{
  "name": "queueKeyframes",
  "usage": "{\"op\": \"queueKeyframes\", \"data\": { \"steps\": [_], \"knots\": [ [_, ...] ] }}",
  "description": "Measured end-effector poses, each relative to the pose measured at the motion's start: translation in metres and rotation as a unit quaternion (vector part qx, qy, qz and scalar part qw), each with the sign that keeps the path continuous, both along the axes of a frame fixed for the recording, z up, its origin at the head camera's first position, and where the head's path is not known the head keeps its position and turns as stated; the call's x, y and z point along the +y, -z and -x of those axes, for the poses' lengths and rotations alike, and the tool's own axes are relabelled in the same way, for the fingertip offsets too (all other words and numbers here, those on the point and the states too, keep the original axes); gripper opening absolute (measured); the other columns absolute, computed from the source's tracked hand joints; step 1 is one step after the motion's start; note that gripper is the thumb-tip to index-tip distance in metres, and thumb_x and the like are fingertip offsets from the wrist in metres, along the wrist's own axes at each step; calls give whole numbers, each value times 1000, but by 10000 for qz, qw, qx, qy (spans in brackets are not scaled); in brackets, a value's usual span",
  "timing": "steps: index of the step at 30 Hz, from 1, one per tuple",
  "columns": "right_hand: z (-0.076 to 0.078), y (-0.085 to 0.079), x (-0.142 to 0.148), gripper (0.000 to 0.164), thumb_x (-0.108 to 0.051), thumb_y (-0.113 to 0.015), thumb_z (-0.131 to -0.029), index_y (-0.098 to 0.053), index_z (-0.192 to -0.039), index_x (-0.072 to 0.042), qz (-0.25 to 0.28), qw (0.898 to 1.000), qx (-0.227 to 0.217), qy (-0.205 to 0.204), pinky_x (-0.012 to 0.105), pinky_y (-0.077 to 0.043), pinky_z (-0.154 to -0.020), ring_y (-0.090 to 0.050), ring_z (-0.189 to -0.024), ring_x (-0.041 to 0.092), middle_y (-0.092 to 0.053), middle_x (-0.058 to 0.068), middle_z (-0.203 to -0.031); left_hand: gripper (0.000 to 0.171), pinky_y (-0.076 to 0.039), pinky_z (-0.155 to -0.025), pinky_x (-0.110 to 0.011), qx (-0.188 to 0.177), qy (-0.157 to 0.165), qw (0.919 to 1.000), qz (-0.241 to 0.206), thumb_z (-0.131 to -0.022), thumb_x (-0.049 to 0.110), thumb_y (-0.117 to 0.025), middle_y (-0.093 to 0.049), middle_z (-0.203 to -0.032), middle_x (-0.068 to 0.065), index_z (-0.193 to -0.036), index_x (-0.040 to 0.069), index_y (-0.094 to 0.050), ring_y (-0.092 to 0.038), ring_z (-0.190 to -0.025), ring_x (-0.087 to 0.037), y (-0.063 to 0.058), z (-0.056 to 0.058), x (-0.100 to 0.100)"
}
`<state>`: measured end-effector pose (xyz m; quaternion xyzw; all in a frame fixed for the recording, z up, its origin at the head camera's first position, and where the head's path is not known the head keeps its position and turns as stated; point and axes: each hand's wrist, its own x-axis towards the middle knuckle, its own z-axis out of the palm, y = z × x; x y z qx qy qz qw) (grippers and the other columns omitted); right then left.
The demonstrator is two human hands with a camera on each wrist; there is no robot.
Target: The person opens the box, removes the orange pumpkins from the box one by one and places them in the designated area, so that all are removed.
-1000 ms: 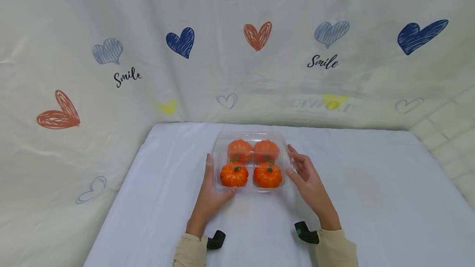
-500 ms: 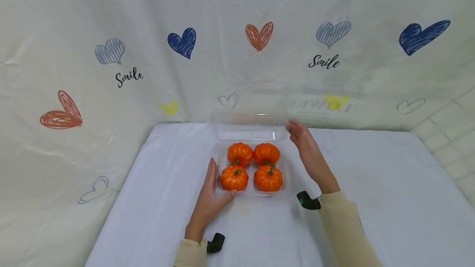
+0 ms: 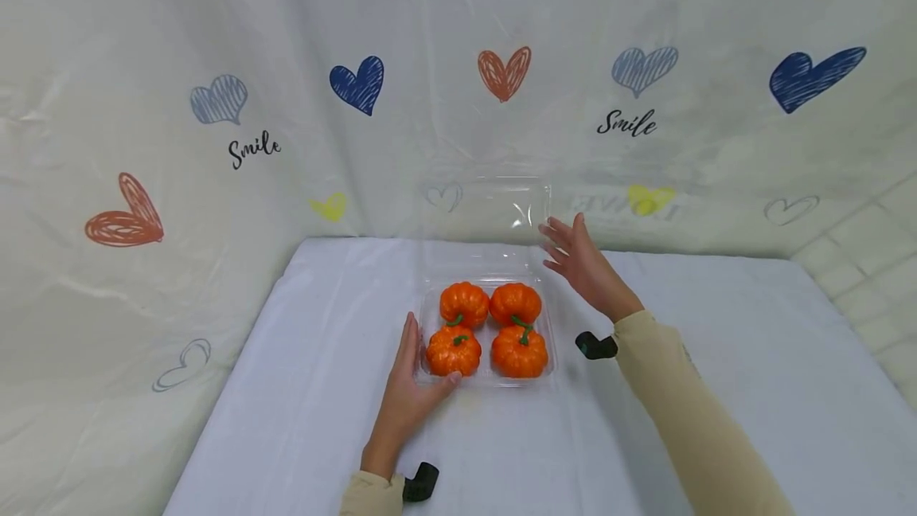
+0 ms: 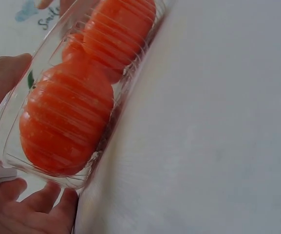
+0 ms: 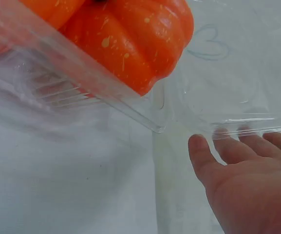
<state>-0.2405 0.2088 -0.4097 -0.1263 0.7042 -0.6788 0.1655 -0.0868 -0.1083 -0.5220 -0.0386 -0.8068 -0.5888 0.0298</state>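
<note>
A clear plastic clamshell box (image 3: 487,382) stands on the table with its lid (image 3: 487,217) raised at the back. Several small orange pumpkins (image 3: 519,352) with green stems fill its base. My left hand (image 3: 410,404) holds the front left corner, thumb on the front rim and fingers along the left side. In the left wrist view, the pumpkins (image 4: 67,117) show through the ribbed wall. My right hand (image 3: 589,271) is spread at the lid's right edge. In the right wrist view, its fingertips lie by the lid's edge (image 5: 247,127); whether they touch it is hard to tell.
A white cloth covers the table (image 3: 301,357). Behind it hangs a pale curtain (image 3: 430,6) printed with hearts and "Smile" lettering. Black wrist-worn pieces (image 3: 421,482) stick out at both cuffs.
The lid has swung from over the pumpkins up and back to near upright. My right hand has moved from the box's right side to the raised lid. My left hand has kept its hold.
</note>
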Motion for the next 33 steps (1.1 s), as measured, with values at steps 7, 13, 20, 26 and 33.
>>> {"op": "queueKeyframes", "data": {
  "steps": [7,13,20,26,33],
  "knots": [
    [0,18,4,104,-79,-16,-103,14,-168,-3,556,9965,-575,-249,52,-7,-131,5,-164,31,9,14,-179,116,-30,-123,-46,131,20,9999,-18,-88,47,-86,-13,-179,0,-173,13,-15,-28,-160,-27,3,-4,-1],
    [-5,33,4,109,-83,-17,-100,15,-168,-5,484,9943,-939,-163,49,-6,-131,5,-164,32,9,13,-178,115,-29,-124,-46,168,84,9998,-107,-89,43,-87,-13,-179,-1,-173,14,-15,-29,-159,-27,3,-6,-2],
    [-11,47,5,115,-87,-21,-97,14,-169,-4,384,9911,-1270,31,47,-5,-131,6,-164,28,8,11,-179,115,-29,-124,-45,150,107,9998,-105,-89,44,-87,-14,-179,1,-174,16,-15,-29,-159,-26,4,-5,-2],
    [-16,50,4,112,-84,-18,-99,15,-167,-1,77,9926,-1208,-8,49,-1,-131,8,-164,31,10,16,-178,114,-31,-123,-46,127,93,9998,-82,-89,44,-86,-14,-178,3,-174,17,-15,-30,-159,-26,6,-4,-1],
    [-22,37,2,99,-73,-33,-107,-2,-172,-5,-1719,9846,-146,287,60,-17,-128,-10,-163,40,-4,17,-179,112,-29,-124,-45,217,122,9994,-223,-90,42,-85,-15,-178,0,-173,14,-16,-30,-159,-27,4,-3,-3]
  ]
}}
